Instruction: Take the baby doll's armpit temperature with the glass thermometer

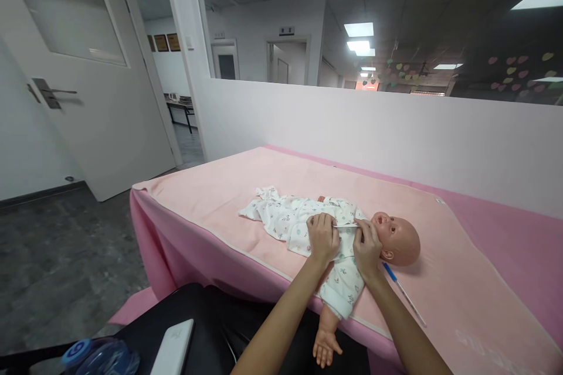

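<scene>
In the head view, a doll is laid on its back on a pink sheet, presumably so that the front of its printed garment can be reached; a thin white strip is pinched by the curled left hand and right hand over the chest, seemingly kept straight by both grips; a blue-ended stick is left beside the head; a blue-capped bottle is seen at lower left, its contents not discernible.

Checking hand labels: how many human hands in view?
2. Left hand over the doll's clothed torso, right hand near its chin; a white strip runs between them.
</scene>
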### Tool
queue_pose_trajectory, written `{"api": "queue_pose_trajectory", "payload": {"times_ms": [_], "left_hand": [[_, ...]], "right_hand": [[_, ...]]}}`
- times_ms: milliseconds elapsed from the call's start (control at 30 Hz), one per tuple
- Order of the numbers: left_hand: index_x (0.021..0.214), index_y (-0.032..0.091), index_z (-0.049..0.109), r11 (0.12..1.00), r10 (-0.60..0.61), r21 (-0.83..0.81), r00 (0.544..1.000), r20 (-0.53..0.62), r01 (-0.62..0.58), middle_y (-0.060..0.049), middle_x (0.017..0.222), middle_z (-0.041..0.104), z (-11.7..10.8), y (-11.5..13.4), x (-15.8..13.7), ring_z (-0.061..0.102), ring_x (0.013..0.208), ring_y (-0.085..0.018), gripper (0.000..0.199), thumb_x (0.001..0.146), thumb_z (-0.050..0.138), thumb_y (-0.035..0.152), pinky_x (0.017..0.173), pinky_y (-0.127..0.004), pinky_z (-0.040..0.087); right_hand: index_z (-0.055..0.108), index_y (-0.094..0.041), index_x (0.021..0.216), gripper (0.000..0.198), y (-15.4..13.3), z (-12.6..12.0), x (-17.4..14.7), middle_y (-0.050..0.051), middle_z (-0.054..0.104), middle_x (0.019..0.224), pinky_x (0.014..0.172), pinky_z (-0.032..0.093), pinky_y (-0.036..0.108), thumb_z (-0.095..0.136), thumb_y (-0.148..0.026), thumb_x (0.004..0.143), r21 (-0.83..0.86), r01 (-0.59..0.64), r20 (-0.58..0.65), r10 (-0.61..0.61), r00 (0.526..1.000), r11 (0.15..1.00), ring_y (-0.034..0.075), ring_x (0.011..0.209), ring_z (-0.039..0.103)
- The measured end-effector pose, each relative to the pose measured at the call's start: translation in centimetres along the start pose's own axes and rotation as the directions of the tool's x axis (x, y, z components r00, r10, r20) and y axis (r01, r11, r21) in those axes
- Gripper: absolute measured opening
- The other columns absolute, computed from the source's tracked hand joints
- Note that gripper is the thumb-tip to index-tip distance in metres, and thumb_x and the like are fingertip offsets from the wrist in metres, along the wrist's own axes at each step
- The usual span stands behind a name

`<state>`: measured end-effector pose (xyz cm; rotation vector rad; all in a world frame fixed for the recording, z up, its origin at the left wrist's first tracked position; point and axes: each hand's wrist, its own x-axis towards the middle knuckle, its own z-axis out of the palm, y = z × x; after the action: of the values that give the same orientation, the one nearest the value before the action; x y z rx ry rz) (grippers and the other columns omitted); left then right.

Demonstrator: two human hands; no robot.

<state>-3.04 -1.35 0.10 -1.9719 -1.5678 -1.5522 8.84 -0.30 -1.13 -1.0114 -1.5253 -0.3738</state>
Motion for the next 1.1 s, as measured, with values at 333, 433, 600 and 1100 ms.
{"api": "queue_pose_trajectory", "payload": {"times_ms": [333, 433, 600, 1100], "left_hand": [[0.074, 0.019, 0.046, 0.999, -0.002, -0.036, 1.0, -0.022, 0.001, -0.001, 0.073, 0.057, 0.1, 0.1, -0.1, 0.048, 0.071, -0.016, 0.011, 0.08, 0.038, 0.015, 0.08, -0.037, 0.03], [0.076, 0.018, 0.047, 0.999, -0.001, -0.047, 0.999, -0.033, -0.001, -0.001, 0.073, 0.058, 0.3, -0.1, -0.1, 0.049, 0.07, -0.015, 0.015, 0.084, 0.035, 0.015, 0.081, -0.036, 0.03], [0.082, 0.019, 0.051, 0.996, 0.005, -0.09, 1.0, -0.024, -0.007, 0.0, 0.075, 0.06, 0.6, -0.4, -0.1, 0.05, 0.069, -0.014, 0.021, 0.087, 0.031, 0.014, 0.079, -0.034, 0.031], [0.08, 0.018, 0.051, 0.999, 0.045, -0.024, 0.999, -0.028, -0.045, -0.002, 0.074, 0.059, 0.5, -0.2, -0.3, 0.051, 0.071, -0.015, 0.011, 0.083, 0.041, 0.023, 0.075, -0.034, 0.034]], "right_hand": [[0.061, -0.017, 0.089, 0.025, -0.2, -0.4, 0.0, 0.007, 0.055, 0.088, 0.074, 0.046, 0.03, 0.036, -0.015, 0.086, 0.111, -0.077, 0.065, 0.07, 0.995, 0.991, 0.016, 0.083, 0.054], [0.06, -0.018, 0.09, 0.024, -0.1, -0.3, -0.1, 0.006, 0.056, 0.087, 0.075, 0.046, 0.031, 0.036, -0.016, 0.086, 0.137, -0.082, 0.094, 0.07, 0.993, 0.987, 0.016, 0.083, 0.054], [0.059, -0.018, 0.093, 0.024, 0.0, -0.3, -0.2, 0.006, 0.057, 0.087, 0.077, 0.045, 0.031, 0.035, -0.017, 0.086, 0.148, -0.106, 0.123, 0.088, 0.988, 0.983, 0.016, 0.084, 0.054], [0.058, -0.021, 0.096, 0.031, 0.7, 0.1, -0.5, 0.007, 0.055, 0.088, 0.077, 0.048, 0.036, 0.03, -0.013, 0.084, 0.111, -0.045, 0.067, 0.038, 0.997, 0.993, 0.019, 0.086, 0.054]]}}
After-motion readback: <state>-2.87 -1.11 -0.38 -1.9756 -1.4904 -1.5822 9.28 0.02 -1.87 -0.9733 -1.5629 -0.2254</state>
